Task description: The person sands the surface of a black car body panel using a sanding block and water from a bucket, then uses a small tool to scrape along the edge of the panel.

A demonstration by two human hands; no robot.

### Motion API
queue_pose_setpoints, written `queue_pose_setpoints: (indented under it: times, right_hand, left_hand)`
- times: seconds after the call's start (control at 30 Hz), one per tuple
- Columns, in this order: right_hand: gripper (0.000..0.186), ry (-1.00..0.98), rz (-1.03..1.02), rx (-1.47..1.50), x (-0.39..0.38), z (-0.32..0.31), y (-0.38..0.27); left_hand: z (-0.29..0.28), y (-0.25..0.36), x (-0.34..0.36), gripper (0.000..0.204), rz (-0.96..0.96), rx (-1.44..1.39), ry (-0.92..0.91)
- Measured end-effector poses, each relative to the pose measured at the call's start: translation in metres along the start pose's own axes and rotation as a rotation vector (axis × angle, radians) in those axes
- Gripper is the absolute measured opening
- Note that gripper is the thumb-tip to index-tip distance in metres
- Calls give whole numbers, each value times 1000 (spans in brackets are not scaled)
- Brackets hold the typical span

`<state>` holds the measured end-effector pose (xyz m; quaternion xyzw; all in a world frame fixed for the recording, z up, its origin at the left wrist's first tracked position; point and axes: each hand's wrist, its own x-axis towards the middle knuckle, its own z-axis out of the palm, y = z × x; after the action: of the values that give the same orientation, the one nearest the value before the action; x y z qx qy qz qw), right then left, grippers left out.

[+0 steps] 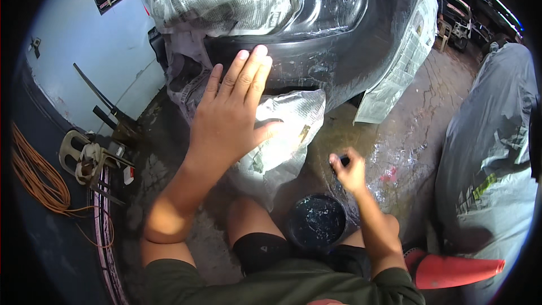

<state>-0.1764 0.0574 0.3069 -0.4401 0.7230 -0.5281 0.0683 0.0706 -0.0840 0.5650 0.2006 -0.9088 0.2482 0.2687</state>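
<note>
In front of me is a black car body panel [322,59] with a wet-looking sheen. My left hand [231,101] is raised before its lower edge, fingers stretched out and holding nothing; whether the fingertips touch the panel I cannot tell. Newspaper masking [220,0] covers the part above, and a crumpled newspaper-wrapped piece [293,118] sits below, partly behind my left hand. My right hand [353,174] is closed around a small dark piece [344,161], too hidden to name. Between my knees stands a dark bucket [292,220] with dark liquid inside.
A newspaper sheet [398,65] hangs along the panel's right side. Grey sheeting [488,135] drapes a large shape at right, beside a red traffic cone [454,271]. At left are an orange coiled hose [36,169] and a plastic chair [69,149]. The concrete floor [446,79] looks wet.
</note>
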Motion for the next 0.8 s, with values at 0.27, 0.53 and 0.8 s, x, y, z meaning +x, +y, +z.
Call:
queue_pose_setpoints:
  times: [0.27, 0.53, 0.8]
  right_hand:
    - [25, 53, -1058, 44, 179, -81, -206]
    - [21, -143, -1237, -56, 216, -90, -229]
    - [22, -216, -1251, -204, 195, -64, -280]
  left_hand:
    - [46, 19, -7, 29, -132, -459, 459]
    - [68, 32, -3, 33, -250, -290, 585]
    - [69, 31, -3, 35, -236, -297, 619]
